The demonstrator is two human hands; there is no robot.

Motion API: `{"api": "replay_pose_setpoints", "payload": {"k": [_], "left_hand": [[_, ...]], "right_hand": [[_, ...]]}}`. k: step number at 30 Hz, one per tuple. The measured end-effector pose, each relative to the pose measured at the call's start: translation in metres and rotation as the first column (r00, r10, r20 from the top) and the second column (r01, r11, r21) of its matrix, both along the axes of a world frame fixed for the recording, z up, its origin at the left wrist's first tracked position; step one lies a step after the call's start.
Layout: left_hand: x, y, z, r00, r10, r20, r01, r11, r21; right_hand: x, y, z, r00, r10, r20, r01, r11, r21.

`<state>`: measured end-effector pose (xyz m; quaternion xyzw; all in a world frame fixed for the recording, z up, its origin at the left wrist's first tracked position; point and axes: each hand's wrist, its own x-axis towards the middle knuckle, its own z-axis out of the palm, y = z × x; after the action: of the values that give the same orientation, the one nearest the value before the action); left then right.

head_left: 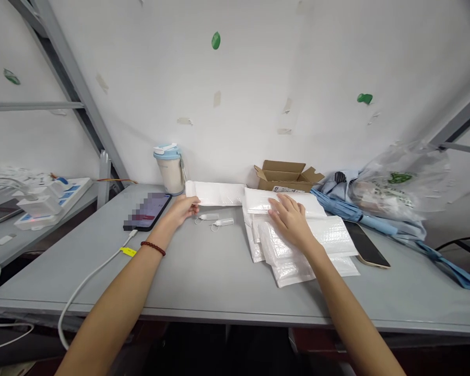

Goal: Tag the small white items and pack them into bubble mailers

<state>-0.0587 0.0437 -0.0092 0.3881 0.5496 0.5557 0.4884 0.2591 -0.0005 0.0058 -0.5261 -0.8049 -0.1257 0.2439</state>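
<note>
At the back of the table, my left hand [183, 208] pinches the left end of a long white bubble mailer [221, 194]. My right hand [292, 219] lies with fingers spread on top of a loose pile of white bubble mailers [329, 236]. The held mailer's right end meets the left side of that pile. Two small clear plastic pieces with loops, one a small tube [210, 216] and the other just like it [224, 222], lie between my hands on the grey table [203, 271].
A cup with a blue lid [171, 169] stands behind a charging phone [148, 211]. Behind the pile sits an open cardboard box [285, 176]. To the right are another phone [366, 244], a folded blue umbrella [348, 210] and a plastic bag [399, 183]. A power strip [55, 203] is far left.
</note>
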Motion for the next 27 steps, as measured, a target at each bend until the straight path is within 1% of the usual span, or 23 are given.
{"api": "replay_pose_setpoints", "payload": {"k": [2,3,7,9,11,13,14,15,17,19,20,21,23,25,27], "left_hand": [[0.0,-0.003,0.004,0.999,-0.049,-0.007,0.049,0.998,-0.026],[0.0,-0.004,0.006,0.999,-0.043,-0.009,0.043,0.999,-0.02],[-0.002,-0.003,0.016,0.995,0.099,0.011,-0.1,0.991,0.086],[-0.003,-0.003,0.022,0.981,0.175,0.086,-0.187,0.968,0.166],[-0.002,-0.005,0.027,0.954,0.203,0.218,-0.255,0.936,0.243],[0.001,-0.009,0.031,0.925,0.169,0.341,-0.271,0.921,0.281],[0.004,-0.011,0.032,0.917,0.138,0.373,-0.253,0.926,0.28],[0.008,-0.013,0.032,0.916,0.106,0.386,-0.222,0.936,0.271],[0.019,-0.018,0.031,0.931,0.03,0.363,-0.127,0.961,0.246],[0.031,-0.024,0.029,0.951,-0.08,0.299,0.013,0.976,0.22],[0.037,-0.027,0.028,0.952,-0.15,0.265,0.096,0.974,0.207],[0.043,-0.031,0.027,0.946,-0.231,0.227,0.188,0.963,0.193],[0.053,-0.039,0.027,0.916,-0.381,0.127,0.359,0.918,0.166],[0.06,-0.047,0.029,0.872,-0.49,0.007,0.486,0.866,0.122],[0.064,-0.054,0.032,0.807,-0.578,-0.125,0.588,0.805,0.073]], "right_hand": [[0.0,0.0,0.001,1.0,-0.005,0.005,0.005,1.0,-0.011],[-0.001,-0.001,0.001,1.0,-0.008,0.009,0.008,1.0,-0.017],[-0.002,-0.002,0.002,1.0,-0.014,0.019,0.015,1.0,-0.026],[-0.002,-0.002,0.002,1.0,-0.015,0.02,0.015,1.0,-0.019],[-0.003,-0.002,0.001,1.0,-0.013,0.015,0.013,1.0,-0.007],[-0.004,-0.002,0.0,1.0,0.003,-0.004,-0.003,1.0,0.024],[-0.005,-0.002,0.0,1.0,0.021,-0.018,-0.02,0.999,0.051],[-0.006,-0.003,0.0,0.998,0.046,-0.033,-0.043,0.995,0.087],[-0.009,-0.005,0.0,0.992,0.106,-0.064,-0.093,0.979,0.181],[-0.013,-0.009,0.002,0.985,0.154,-0.079,-0.127,0.954,0.273],[-0.015,-0.011,0.004,0.983,0.168,-0.074,-0.138,0.942,0.307],[-0.017,-0.013,0.005,0.982,0.179,-0.053,-0.153,0.933,0.326],[-0.019,-0.017,0.008,0.981,0.191,0.017,-0.187,0.928,0.322],[-0.022,-0.019,0.009,0.978,0.187,0.088,-0.204,0.937,0.283],[-0.023,-0.021,0.009,0.975,0.169,0.141,-0.198,0.953,0.228]]}}
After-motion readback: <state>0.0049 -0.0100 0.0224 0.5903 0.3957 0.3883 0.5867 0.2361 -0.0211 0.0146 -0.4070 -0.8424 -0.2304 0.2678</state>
